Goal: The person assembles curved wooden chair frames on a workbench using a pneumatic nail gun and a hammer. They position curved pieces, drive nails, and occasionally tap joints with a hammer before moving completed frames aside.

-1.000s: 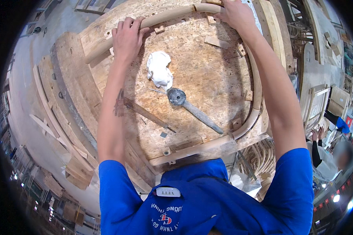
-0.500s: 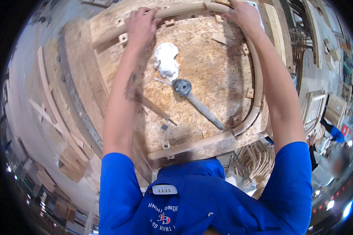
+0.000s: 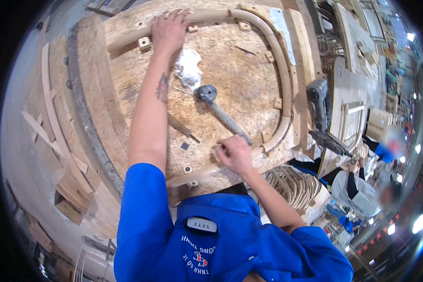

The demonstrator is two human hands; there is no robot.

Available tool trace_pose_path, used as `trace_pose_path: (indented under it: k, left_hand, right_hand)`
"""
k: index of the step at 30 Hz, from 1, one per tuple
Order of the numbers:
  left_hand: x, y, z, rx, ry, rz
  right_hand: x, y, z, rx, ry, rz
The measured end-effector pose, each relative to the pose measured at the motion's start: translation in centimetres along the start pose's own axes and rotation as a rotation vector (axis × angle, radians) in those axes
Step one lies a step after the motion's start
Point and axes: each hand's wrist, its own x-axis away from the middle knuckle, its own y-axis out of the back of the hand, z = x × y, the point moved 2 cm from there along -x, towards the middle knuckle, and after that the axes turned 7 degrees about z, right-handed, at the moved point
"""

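A U-shaped frame of curved wood [image 3: 284,70] lies on a chipboard panel [image 3: 230,70], among small wooden blocks fixed to it. My left hand [image 3: 169,32] rests flat across its far rail, fingers stretched over the wood. My right hand [image 3: 236,154] is over the near rail, close to the end of the mallet's handle; its fingers are loosely curled, with a gap at the thumb and nothing visible in them. The dark-headed mallet [image 3: 206,93] lies mid-panel, beside a crumpled white cloth [image 3: 189,68] and a thin metal rod. A wooden-handled tool [image 3: 179,125] lies next to my left forearm.
A black power tool [image 3: 318,103] is at the panel's right side. Curved wooden parts [image 3: 293,185] are stacked below the near right corner. Long wooden strips [image 3: 56,117] lie on the left. Co-workers [image 3: 357,188] are off to the right.
My right hand has left the frame's far right corner and come back to the near rail. My left hand stays on the far rail, its fingers now flatter. The view has shifted.
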Motion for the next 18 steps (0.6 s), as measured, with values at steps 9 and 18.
trace_pose_path:
  k: [9,18]
  left_hand:
    - [-1.7,-1.2,0.4,0.121,0.0,0.068]
    - [0.6,0.9,-0.8,-0.093,-0.396,-0.227]
  right_hand:
    - [1.4,-4.5,-0.5,0.166,-0.054,0.023]
    - [1.8,-4.6,-0.8,0.195,-0.119,0.085]
